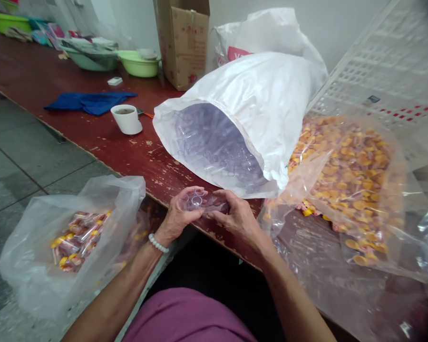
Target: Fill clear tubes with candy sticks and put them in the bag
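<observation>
Several clear plastic tubes point(197, 201) lie between my two hands, above the table's front edge. My left hand point(176, 213), with a pale bead bracelet at the wrist, is closed round their open round ends. From the other side, my right hand point(240, 216) grips the same tubes with thumb and fingers. Just beyond my hands, a white sack point(271, 95) lies on its side, its mouth facing me and many clear tubes point(214, 142) inside. To the right is a heap of yellow-capped pieces point(356, 166) in clear plastic.
Low on the left, an open plastic bag point(24, 256) holds yellow-capped filled tubes point(80, 237). A white cup point(126, 119) with dark liquid and a blue cloth point(89, 102) rest on the red table point(146, 156). Behind stand a cardboard box point(187, 47), basins point(139, 64) and a white crate point(381, 80).
</observation>
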Available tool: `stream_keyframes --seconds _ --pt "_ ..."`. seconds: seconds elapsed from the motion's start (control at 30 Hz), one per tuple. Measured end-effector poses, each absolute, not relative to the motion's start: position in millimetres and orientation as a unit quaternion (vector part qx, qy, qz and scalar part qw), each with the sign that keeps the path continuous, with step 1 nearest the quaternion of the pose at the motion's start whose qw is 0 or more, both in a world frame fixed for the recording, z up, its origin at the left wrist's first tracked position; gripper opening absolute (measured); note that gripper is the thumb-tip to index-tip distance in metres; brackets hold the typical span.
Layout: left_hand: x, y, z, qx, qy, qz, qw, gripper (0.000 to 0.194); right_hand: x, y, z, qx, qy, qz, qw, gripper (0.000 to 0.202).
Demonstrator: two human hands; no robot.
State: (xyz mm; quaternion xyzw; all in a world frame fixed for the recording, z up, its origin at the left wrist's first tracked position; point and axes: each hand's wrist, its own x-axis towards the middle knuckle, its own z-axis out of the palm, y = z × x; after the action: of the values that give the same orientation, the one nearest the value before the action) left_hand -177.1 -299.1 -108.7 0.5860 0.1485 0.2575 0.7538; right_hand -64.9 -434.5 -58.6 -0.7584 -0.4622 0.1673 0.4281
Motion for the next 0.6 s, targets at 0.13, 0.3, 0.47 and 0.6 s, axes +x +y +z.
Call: stream_keyframes --seconds 0.13,0.3,0.47,0.6 --pt "-179 -307 -106 0.595 0.119 0.231 0.761 0.053 -73 -436 -50 -0.750 -0.402 0.203 0.485 0.037" --pt "-176 -321 -106 0.552 0.125 0.286 0.773 0.053 -86 -439 -55 -0.711 -0.398 0.224 0.535 0.022" --pt "-174 -332 -106 0.555 0.144 0.306 0.760 0.053 -93 -446 -60 -0.730 -0.378 0.175 0.542 0.017" --pt "-174 -336 -102 0.582 0.154 0.279 0.748 0.052 -98 -461 -54 -0.737 -0.392 0.130 0.535 0.015"
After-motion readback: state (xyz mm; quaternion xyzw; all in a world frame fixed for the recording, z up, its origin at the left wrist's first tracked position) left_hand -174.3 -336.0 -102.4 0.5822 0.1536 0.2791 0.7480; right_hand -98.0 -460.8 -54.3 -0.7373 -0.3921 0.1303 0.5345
